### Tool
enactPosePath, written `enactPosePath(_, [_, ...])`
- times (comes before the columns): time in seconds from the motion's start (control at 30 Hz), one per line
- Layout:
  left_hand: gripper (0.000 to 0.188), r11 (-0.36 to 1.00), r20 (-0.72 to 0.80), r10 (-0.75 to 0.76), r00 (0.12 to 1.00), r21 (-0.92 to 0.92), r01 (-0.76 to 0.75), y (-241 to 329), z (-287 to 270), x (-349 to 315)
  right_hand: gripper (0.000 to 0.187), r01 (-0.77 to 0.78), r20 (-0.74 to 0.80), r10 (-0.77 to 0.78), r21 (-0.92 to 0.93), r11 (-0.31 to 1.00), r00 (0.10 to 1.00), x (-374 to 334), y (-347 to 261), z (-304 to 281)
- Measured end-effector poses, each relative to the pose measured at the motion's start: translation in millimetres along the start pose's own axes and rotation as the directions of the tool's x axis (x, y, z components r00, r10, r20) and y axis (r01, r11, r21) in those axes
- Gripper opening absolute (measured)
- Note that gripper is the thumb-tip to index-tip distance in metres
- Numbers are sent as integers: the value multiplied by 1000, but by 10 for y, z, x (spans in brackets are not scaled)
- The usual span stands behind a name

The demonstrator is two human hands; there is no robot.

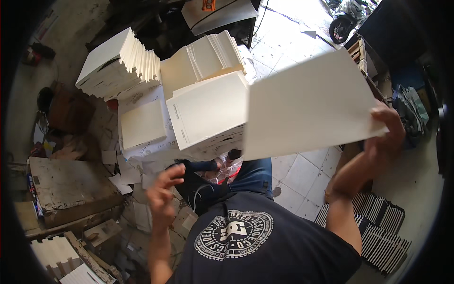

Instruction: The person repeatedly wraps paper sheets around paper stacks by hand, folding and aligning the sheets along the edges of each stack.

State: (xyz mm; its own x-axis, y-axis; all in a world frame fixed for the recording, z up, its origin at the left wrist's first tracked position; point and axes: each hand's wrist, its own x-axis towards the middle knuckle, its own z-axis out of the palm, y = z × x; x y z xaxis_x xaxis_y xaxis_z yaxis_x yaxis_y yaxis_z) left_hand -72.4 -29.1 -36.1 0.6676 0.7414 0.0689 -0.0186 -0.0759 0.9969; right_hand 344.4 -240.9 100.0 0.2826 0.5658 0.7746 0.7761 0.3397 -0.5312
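Observation:
My right hand (388, 124) is raised on the right, its fingers and thumb pinching the edge of a large cream paper sheet (307, 106). The sheet is tilted in the air, and its left side overlaps the right end of a paper stack (208, 109) on the table. Faint print runs along the left edge of that stack's top sheet. My left hand (165, 189) hovers low on the left, in front of the table's near edge. Its fingers are apart and slightly bent, a little blurred, with nothing in them.
On the table stand a tall fanned pile of folded sheets (118, 66), more folded sheets (203, 57) and a low stack (143, 125). A worn box (71, 184) sits at left. Striped bundles (378, 227) lie on the floor at right. A motorcycle (347, 21) stands far off.

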Motion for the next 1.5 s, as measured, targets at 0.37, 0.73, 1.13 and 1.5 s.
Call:
enactPosePath(0.37, [42,969,-223,66,973,-217,-115,380,188,1184,54,-436,196,391,480,761,899,78,595,1492])
enactPosePath(0.73, [24,964,-420,-105,902,180,196,-103,176,1239,43,-558,592,464,-30,830,659,-290,1510,1770])
enactPosePath(1.13, [16,957,-346,-232,909,86,276,-196,57,1204,44,-501,621,397,-7,865,676,-452,1582,1867])
enactPosePath(1.5, [15,950,-352,-249,902,90,298,-221,32,1183,43,-509,607,404,2,861,684,-495,1570,1886])
